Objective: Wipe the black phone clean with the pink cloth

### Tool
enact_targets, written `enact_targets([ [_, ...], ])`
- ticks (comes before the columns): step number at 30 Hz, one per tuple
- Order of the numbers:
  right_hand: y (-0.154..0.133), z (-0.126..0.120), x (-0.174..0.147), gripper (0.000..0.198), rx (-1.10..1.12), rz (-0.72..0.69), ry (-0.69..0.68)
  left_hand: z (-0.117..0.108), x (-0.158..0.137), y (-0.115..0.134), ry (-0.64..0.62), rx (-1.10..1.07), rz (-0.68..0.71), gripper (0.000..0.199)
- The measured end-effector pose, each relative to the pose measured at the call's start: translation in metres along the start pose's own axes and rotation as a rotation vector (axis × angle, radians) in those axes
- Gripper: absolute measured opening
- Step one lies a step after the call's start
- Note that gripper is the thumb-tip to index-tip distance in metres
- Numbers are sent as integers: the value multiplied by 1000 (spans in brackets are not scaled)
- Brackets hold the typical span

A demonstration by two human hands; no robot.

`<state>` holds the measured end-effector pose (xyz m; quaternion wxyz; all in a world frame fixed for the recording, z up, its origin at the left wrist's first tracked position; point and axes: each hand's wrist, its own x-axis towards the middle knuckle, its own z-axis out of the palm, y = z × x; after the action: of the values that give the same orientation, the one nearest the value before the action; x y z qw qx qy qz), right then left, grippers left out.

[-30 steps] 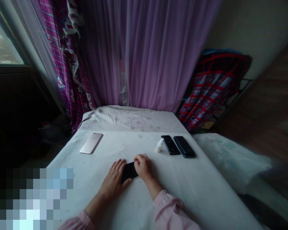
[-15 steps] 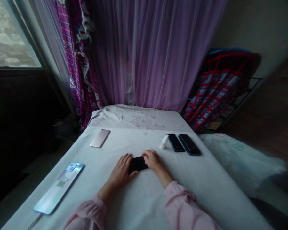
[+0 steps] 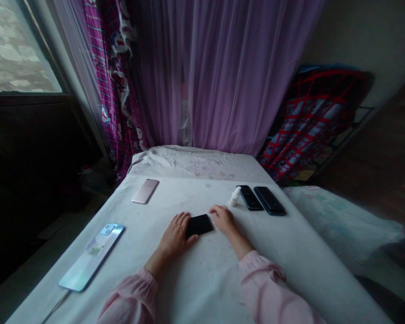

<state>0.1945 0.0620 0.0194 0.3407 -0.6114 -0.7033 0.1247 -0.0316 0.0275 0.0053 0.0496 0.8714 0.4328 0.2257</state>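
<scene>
A black smartphone (image 3: 200, 225) lies flat on the white cloth, dark side up. My left hand (image 3: 176, 236) holds its left end, with the fingers at the far corner and the thumb along the near edge. Just off the phone's right end is my right hand (image 3: 223, 220), its fingers curled and close together; whether anything is in them is hidden. A small white bottle (image 3: 234, 197) with a narrow top stands beyond the right hand, beside a dark phone (image 3: 250, 198).
Right of that phone lies another dark phone (image 3: 269, 201). A pink-gold phone (image 3: 145, 191) is at the far left. Nearer on the left, a pale blue phone (image 3: 92, 256) has a cable (image 3: 56, 306) at its lower end. Purple curtains (image 3: 222, 81) hang behind the table (image 3: 202, 279).
My right hand has moved right, off the phone's right end, so more of the dark face shows. The left hand keeps its hold. The whole view has shifted slightly.
</scene>
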Motion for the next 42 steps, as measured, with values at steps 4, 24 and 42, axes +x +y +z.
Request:
enact_targets([
  [4, 2, 1, -8, 20, 63, 12, 88, 1, -1, 2, 4, 19, -29, 64],
  [24, -1, 11, -66, 17, 250, -147, 193, 4, -3, 6, 9, 24, -40, 65],
  [42, -10, 25, -27, 15, 258, 51, 171, -3, 0, 11, -51, 29, -78, 64],
])
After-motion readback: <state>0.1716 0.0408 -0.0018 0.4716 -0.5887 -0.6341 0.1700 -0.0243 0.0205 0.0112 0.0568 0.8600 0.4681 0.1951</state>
